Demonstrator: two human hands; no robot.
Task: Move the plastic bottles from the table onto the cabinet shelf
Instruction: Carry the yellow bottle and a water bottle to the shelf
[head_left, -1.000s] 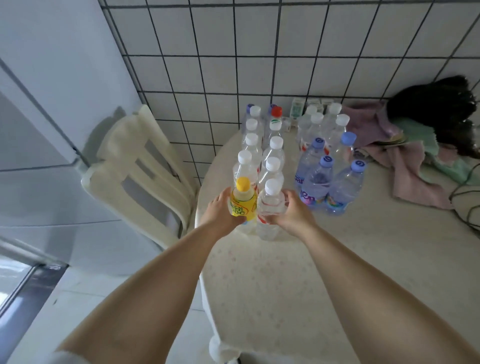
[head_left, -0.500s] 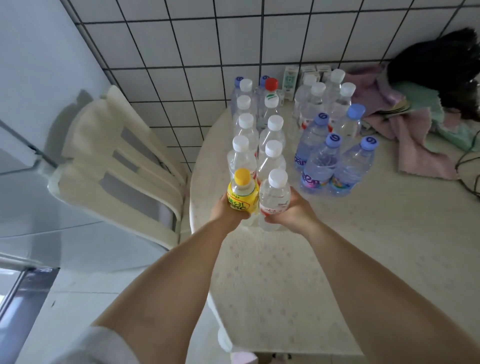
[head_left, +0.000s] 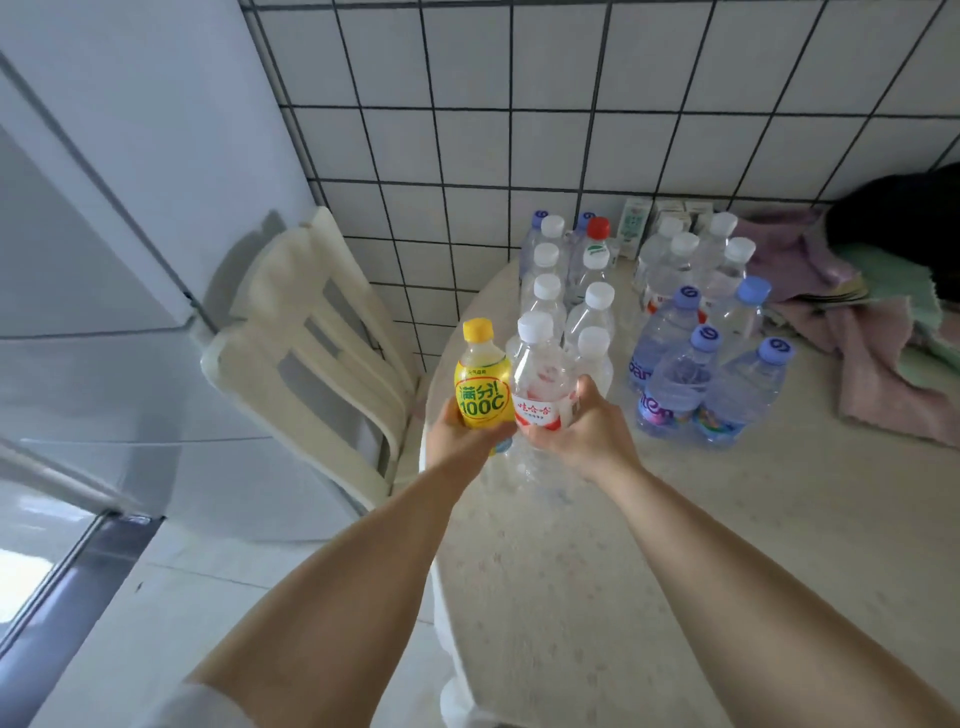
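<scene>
Head view: my left hand (head_left: 460, 434) is wrapped round the lower part of the yellow bottle (head_left: 480, 387), fingers closed on it from below and behind. The bottle stands nearly upright, long axis vertical, yellow cap up, tilted a little away from me, its label facing me. It is lifted clear of the table (head_left: 597, 571), over the table's left edge.

My right hand (head_left: 584, 434) is clamped on the clear bottle (head_left: 543, 387), thumb at its right side and fingers under the red-and-white label. This one also points cap up, white cap on top, long axis close to vertical. The two bottles touch side by side, the yellow one on the left. Whether the clear bottle's base is off the table I cannot tell; the base is blurred below my hand.

Behind them, on the table, two rows of white-capped bottles (head_left: 545, 301) run back toward the tiled wall (head_left: 519, 130), all upright, with a red-capped bottle (head_left: 596, 244) near the back. To the right stands a cluster of blue-capped bottles (head_left: 701, 384), upright too, and more white-capped ones behind those. Small cartons (head_left: 635, 228) stand against the wall. Crumpled cloths (head_left: 872, 353), pink and green, lie at the table's far right. A cream plastic chair (head_left: 306, 338) stands left of the table, just beside it
</scene>
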